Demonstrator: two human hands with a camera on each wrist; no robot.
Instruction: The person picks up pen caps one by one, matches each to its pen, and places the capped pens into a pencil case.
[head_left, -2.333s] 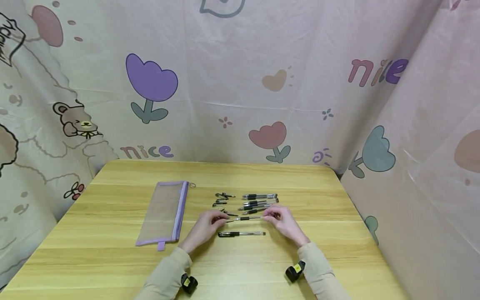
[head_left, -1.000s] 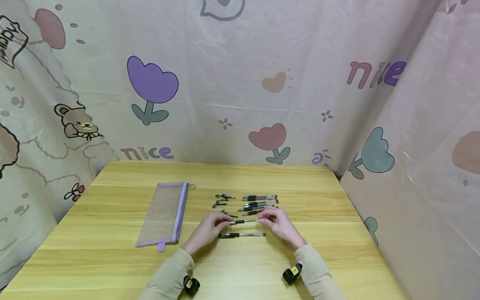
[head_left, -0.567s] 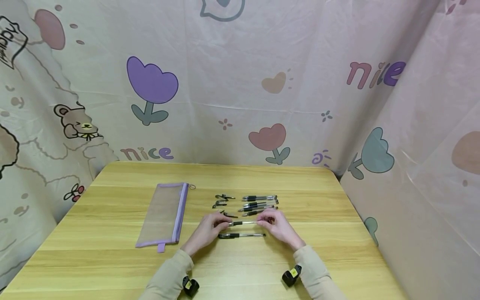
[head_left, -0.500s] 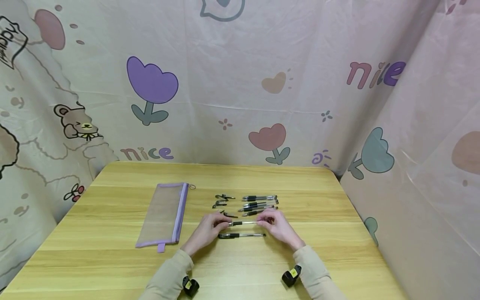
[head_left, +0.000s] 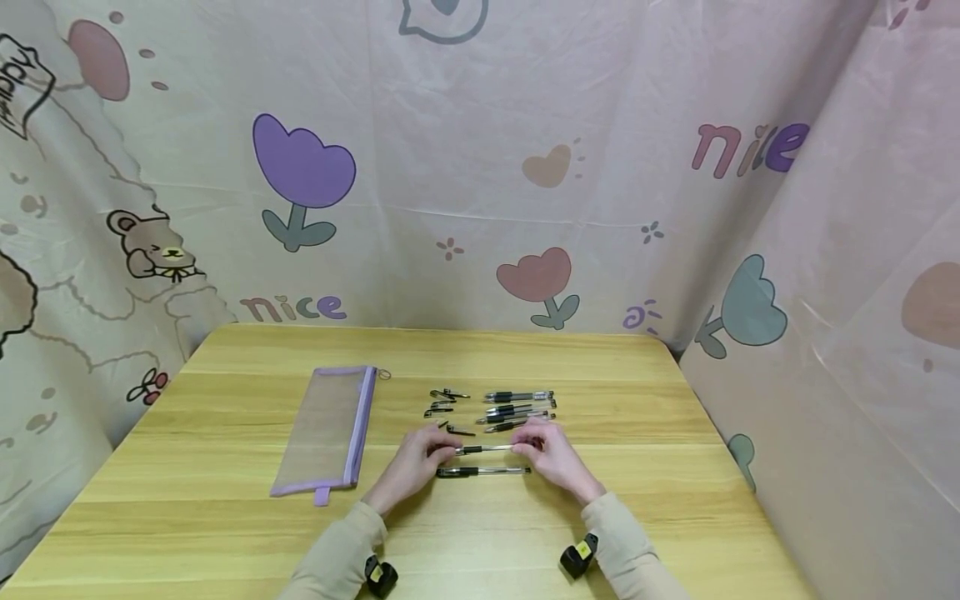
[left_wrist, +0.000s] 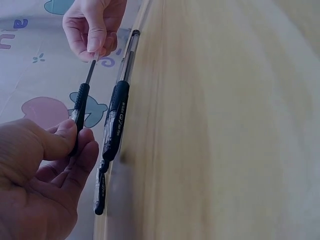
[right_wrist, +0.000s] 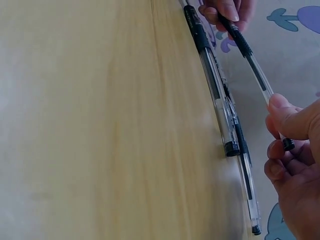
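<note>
A gel pen (head_left: 483, 449) with a clear barrel and black grip is held level between my two hands, above the table. My left hand (head_left: 415, 460) pinches its black pen cap (left_wrist: 77, 125) at the tip end, between thumb and fingers; the cap sits over the tip in the left wrist view. With thumb and fingertips, my right hand (head_left: 555, 460) pinches the barrel's other end, whose black end plug (right_wrist: 288, 144) pokes out past the thumb. Just in front lies a capped pen (head_left: 483, 472), parallel to the held one.
Behind my hands several pens (head_left: 517, 397) without caps lie in a group. Several loose black caps (head_left: 439, 405) lie left of them. A purple-edged mesh zip pouch (head_left: 324, 433) lies flat at the left. A printed curtain (head_left: 450, 183) hangs around the wooden table (head_left: 525, 542).
The cap in my left hand, apart from the pen's tip at first, is now on that end. My right hand has moved left and slightly nearer with the pen. The other pens stay put.
</note>
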